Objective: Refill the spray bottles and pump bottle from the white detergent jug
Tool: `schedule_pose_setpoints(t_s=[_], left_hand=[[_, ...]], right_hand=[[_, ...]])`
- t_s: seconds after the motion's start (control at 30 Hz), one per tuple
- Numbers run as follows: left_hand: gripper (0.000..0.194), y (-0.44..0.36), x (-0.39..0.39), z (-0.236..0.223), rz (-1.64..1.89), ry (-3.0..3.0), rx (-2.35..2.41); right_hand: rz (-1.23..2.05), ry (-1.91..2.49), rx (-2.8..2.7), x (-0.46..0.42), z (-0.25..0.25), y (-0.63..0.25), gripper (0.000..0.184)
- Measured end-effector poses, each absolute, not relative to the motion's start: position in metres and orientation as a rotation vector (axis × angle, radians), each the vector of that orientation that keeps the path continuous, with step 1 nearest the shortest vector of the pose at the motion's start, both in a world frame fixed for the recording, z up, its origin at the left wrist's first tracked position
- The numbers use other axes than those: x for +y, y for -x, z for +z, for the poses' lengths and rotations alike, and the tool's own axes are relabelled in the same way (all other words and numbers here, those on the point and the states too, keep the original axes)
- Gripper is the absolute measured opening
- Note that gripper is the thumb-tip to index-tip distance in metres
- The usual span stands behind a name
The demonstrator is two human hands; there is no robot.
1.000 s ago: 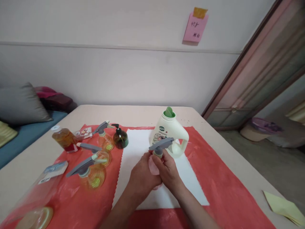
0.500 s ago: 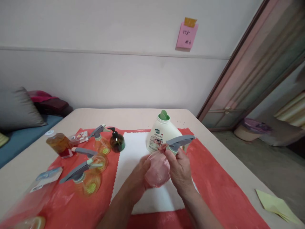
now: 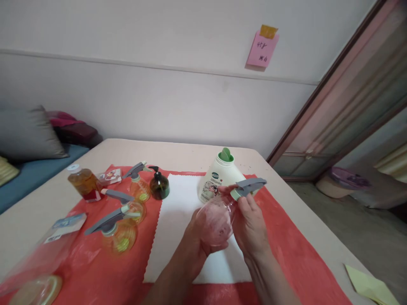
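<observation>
Above the white cloth [image 3: 173, 237], both hands hold a clear round spray bottle [image 3: 218, 222] with a grey trigger head and pale green collar. My left hand [image 3: 192, 237] is wrapped round the bottle's body from the left and below. My right hand [image 3: 251, 224] grips it by the neck, just under the trigger head [image 3: 251, 186], which points up and right. The bottle is tilted, and pinkish-white patches show through its wall. Behind it stands a cream detergent jug [image 3: 208, 182] with a green spout, partly hidden by my fingers.
Several similar spray bottles [image 3: 122, 237] with yellow liquid stand left on the red cloth [image 3: 95, 271]. Near them are a dark pump bottle [image 3: 159, 186], an amber bottle [image 3: 84, 184] and a clear plastic pouch [image 3: 54, 250]. Yellow paper [image 3: 370, 284] lies at the table's right edge.
The spray bottle has turned and tilted in my hands, its trigger head shifting slightly right. My left fingers now show beneath the body. The whole view has shifted a little.
</observation>
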State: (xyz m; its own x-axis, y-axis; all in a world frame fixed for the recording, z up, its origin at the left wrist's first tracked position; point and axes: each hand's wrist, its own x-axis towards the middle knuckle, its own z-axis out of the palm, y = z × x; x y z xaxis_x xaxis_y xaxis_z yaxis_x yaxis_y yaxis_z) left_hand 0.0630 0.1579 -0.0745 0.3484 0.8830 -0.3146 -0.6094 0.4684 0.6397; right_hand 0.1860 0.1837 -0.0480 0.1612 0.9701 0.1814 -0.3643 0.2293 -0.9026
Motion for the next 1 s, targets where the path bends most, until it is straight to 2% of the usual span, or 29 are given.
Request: schedule_pose_setpoints(t_s=[0.13,0.23,0.33,0.4,0.57,0.63,0.77,0.9,1.0], left_hand=[[0.082,-0.072,0.15,-0.085,1.378,-0.792,0.878],[0.086,-0.077,0.14,-0.092,1.456,-1.093,0.995],[0.089,-0.08,0.136,-0.088,1.377,-1.198,0.92],[0.096,-0.079,0.137,-0.082,1.306,-1.047,0.862],[0.086,-0.064,0.15,-0.075,0.74,-0.486,0.694],[0.083,-0.059,0.155,-0.076,0.661,-0.456,0.606],[0.068,-0.063,0.157,-0.078,0.904,-0.642,0.767],[0.088,-0.074,0.148,-0.081,1.296,-1.043,1.127],[0.087,-0.077,0.141,-0.086,1.469,-1.295,1.289]], right_hand=[[1.032,0.937,-0.783,0.183,-0.051,-0.176,0.032],[0.987,0.99,-0.755,0.181,-0.047,-0.178,0.032],[0.926,1.049,-0.798,0.179,-0.039,-0.191,0.028],[0.894,1.05,-0.82,0.179,-0.033,-0.2,0.024],[0.947,0.966,-0.937,0.178,-0.027,-0.207,0.022],[1.0,0.942,-0.981,0.178,-0.025,-0.204,0.024],[1.072,0.873,-0.896,0.176,-0.017,-0.2,0.027],[1.074,0.93,-0.725,0.172,-0.014,-0.193,0.032],[1.064,0.941,-0.671,0.169,-0.016,-0.186,0.033]])
